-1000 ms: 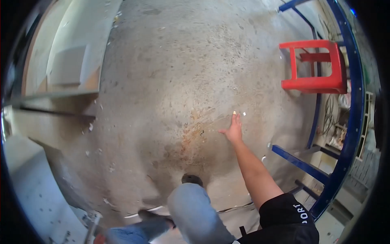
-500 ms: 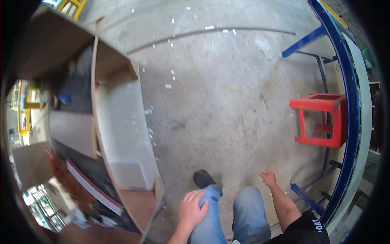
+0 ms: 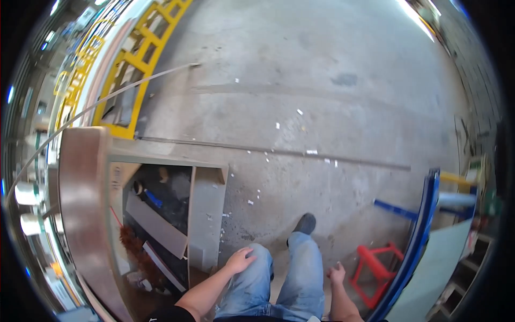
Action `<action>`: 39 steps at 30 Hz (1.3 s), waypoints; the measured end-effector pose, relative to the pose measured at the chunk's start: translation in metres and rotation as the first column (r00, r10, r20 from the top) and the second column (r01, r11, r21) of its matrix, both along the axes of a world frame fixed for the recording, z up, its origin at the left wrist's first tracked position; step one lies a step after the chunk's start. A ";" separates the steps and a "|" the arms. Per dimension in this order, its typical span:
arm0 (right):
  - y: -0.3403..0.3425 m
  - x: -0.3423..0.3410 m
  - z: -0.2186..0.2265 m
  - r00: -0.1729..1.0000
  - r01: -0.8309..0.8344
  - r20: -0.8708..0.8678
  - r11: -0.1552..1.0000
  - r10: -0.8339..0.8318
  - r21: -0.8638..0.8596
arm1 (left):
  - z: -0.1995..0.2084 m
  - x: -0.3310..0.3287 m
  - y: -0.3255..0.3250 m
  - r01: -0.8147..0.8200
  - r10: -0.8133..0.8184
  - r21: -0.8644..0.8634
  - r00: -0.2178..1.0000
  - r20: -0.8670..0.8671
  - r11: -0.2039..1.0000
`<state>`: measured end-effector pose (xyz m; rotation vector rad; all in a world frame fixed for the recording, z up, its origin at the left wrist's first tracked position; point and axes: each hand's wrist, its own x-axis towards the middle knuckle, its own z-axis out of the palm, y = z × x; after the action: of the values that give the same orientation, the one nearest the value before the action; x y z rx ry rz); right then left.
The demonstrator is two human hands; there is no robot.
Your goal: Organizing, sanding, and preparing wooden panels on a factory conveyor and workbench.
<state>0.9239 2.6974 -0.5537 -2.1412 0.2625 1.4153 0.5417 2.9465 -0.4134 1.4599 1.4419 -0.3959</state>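
Over the jeans on my left thigh lies my left hand (image 3: 240, 261), its fingers stretched out and holding nothing. My right hand (image 3: 336, 273) hangs beside my right leg with fingers loosely bent and apart, and nothing shows in it. To my left stands a brown wooden cabinet (image 3: 80, 214) with an open compartment. Inside it are a brown feather duster (image 3: 140, 252), a grey-brown board (image 3: 156, 225), a white-edged strip (image 3: 163, 267) and a small blue object (image 3: 153, 198) whose kind I cannot make out. A red plastic stool (image 3: 370, 268) is closest to my right hand.
A blue metal frame (image 3: 421, 231) with a pale green top (image 3: 437, 268) runs along the right. Yellow metal racks (image 3: 142, 64) stand far left. A thin floor strip (image 3: 268, 148) crosses ahead, and white scraps (image 3: 250, 202) litter the concrete. A long thin rod (image 3: 123, 88) extends above the cabinet.
My view has swung up and forward, showing more floor and the yellow racks. My right foot now shows ahead of the left. The left hand stays on my thigh; the right still hangs free.
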 end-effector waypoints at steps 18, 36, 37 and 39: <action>0.855 -0.151 0.281 -0.271 -0.958 0.554 -0.277 0.787 -0.074 | 0.391 -0.123 0.379 -0.399 0.655 0.916 0.704 0.274 0.046; 1.093 -0.929 0.375 -0.337 -0.133 0.933 -0.987 0.127 0.086 | 0.400 -0.153 0.423 -0.475 0.996 0.879 0.093 -0.009 0.052; 1.093 -0.933 0.376 -0.456 -0.078 0.863 -0.976 0.218 0.205 | 0.397 -0.151 0.422 -0.483 0.996 0.874 0.089 -0.010 0.052; 1.113 -0.934 0.364 -0.440 -0.144 0.874 -0.977 0.206 0.158 | 0.396 -0.159 0.427 -0.502 0.997 0.862 0.070 -0.037 0.067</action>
<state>-0.0102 3.8100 -0.1893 -0.0183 -2.9398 1.1482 0.3825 3.3733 -0.0171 0.4974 3.0553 0.5900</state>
